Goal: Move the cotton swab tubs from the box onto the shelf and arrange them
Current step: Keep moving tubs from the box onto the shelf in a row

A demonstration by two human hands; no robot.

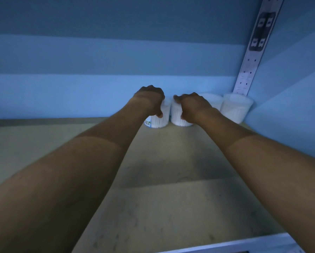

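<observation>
Several white cotton swab tubs stand in a row at the back right of the shelf board (162, 179), against the blue back wall. My left hand (150, 100) grips the leftmost tub (158, 118), which has a barcode label low on its left side. My right hand (191, 106) grips the tub beside it (176, 115). Both tubs rest upright on the board, close together. Right of my right hand stand two more tubs, one partly hidden (214, 100) and one in the corner (235, 107). The box is out of view.
A perforated metal upright (251, 59) rises in the back right corner. The blue side wall (290, 115) closes the shelf on the right. A pale metal front edge (244, 243) runs along the bottom right. The shelf is dim.
</observation>
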